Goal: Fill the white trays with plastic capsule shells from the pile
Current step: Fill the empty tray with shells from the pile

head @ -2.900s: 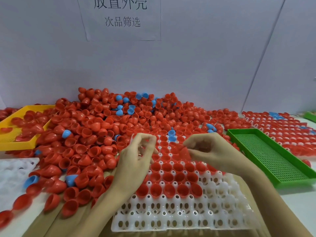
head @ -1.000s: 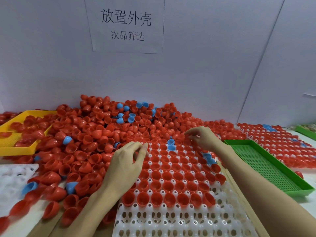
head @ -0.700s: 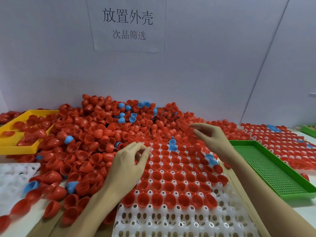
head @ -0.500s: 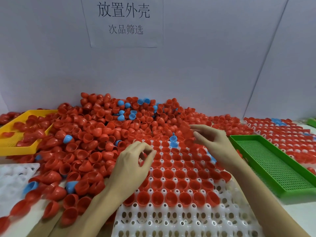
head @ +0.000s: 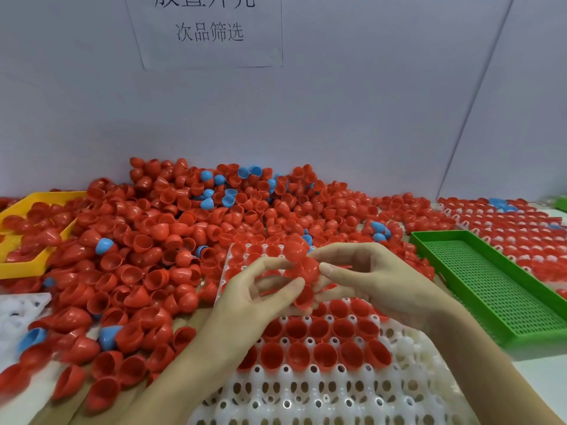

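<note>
A big pile of red capsule shells (head: 171, 228), with a few blue ones (head: 214, 194), covers the table's left and back. In front of me lies a white tray (head: 322, 394); its far rows hold red shells, its near rows are bare. Both hands meet above the tray's middle. My right hand (head: 371, 280) grips a cluster of red shells (head: 302, 262) between thumb and fingers. My left hand (head: 260, 299) pinches a red shell (head: 303, 297) at the bottom of that cluster.
A green perforated tray (head: 497, 286) lies right of the white tray. Behind it sits another tray full of red shells (head: 515, 231). A yellow tray (head: 30, 228) with shells is at far left, a bare white tray (head: 15, 314) below it. A wall with a paper sign (head: 208, 32) stands behind.
My right hand came back from the pile with a cluster of red shells and met my left hand over the tray. The left hand now pinches a shell from that cluster.
</note>
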`<state>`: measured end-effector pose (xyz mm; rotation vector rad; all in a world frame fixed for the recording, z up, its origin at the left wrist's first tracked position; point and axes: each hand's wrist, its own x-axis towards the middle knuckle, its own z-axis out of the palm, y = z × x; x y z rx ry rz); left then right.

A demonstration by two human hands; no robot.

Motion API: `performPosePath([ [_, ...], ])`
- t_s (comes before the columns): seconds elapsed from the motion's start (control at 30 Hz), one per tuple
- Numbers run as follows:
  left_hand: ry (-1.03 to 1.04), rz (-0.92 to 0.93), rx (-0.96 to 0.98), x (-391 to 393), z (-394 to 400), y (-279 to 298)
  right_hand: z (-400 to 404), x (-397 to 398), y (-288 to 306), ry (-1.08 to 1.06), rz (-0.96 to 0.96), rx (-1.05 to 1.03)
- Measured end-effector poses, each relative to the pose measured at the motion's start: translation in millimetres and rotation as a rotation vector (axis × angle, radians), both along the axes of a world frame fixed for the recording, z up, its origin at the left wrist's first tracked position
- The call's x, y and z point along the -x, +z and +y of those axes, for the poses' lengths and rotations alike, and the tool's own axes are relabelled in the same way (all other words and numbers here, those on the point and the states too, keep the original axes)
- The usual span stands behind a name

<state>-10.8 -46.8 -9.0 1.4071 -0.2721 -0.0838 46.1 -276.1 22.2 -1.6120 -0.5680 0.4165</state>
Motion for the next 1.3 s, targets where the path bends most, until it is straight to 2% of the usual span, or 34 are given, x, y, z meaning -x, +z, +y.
performPosePath([
  [0.3, -0.098, 0.183, 0.189, -8.5, 9.5, -0.5, -5.8, -7.7, -6.8, -0.087, 0.027, -0.030],
  [0.47, -0.025, 0.211, 0.207, -11.6, 12.1, -2.0, -19.9, -28.7, -8.5, -0.309, 0.055, -0.089],
  [0.67, -0.001, 0.207, 0.160, -11.5, 13.7, -3.0, -37.8, -55.7, -7.5, -0.475, -0.059, -0.205],
  [0.8, 0.011, 0.210, 0.155, -12.5, 13.7, -3.8, -55.0, -59.6, -27.1, -0.605, -0.394, 0.192],
  [0.97, -0.007, 0.207, 0.139, -11.7, 14.9, -4.1, -50.4, -61.9, -32.0, -0.484, -0.650, 0.498],
  [1.07, -0.018, 0.212, 0.136, -11.2, 13.8, -4.0, -46.1, -67.2, -37.6, -0.519, -0.681, 0.572],
  [1.3, -0.023, 0.221, 0.144, -8.9, 11.1, -1.2, -45.2, -81.0, -44.2, -0.751, -0.717, 0.615],
])
